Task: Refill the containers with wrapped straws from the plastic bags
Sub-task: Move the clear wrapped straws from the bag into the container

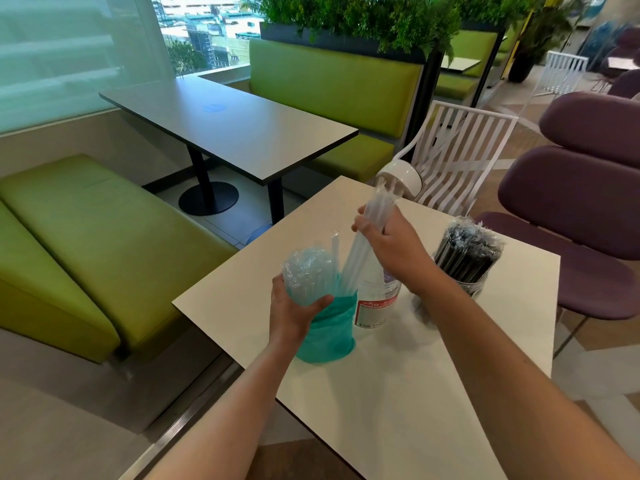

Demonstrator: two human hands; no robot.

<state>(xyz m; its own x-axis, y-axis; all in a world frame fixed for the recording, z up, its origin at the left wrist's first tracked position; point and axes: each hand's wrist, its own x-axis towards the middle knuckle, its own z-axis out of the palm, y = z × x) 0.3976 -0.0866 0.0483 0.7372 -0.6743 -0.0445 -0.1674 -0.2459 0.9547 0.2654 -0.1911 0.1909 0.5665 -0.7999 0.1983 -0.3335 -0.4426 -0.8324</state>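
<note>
On table | left hand (294, 308) grips bag (323, 327) | right hand (391, 245) grips straws (375, 211) | jar (375, 306) label (unreadable)

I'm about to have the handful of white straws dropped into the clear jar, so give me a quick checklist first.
1. Right hand grips the bundle of white wrapped straws: ok.
2. Left hand steadies the teal plastic bag: ok.
3. Straws clear of the bag: not ok, their lower ends sit at the bag mouth.
4. Clear jar upright beside the bag: ok.
5. Jar mouth open and free: cannot tell, the hand and straws hide it.
6. Container of black straws stands apart to the right: ok.
</note>
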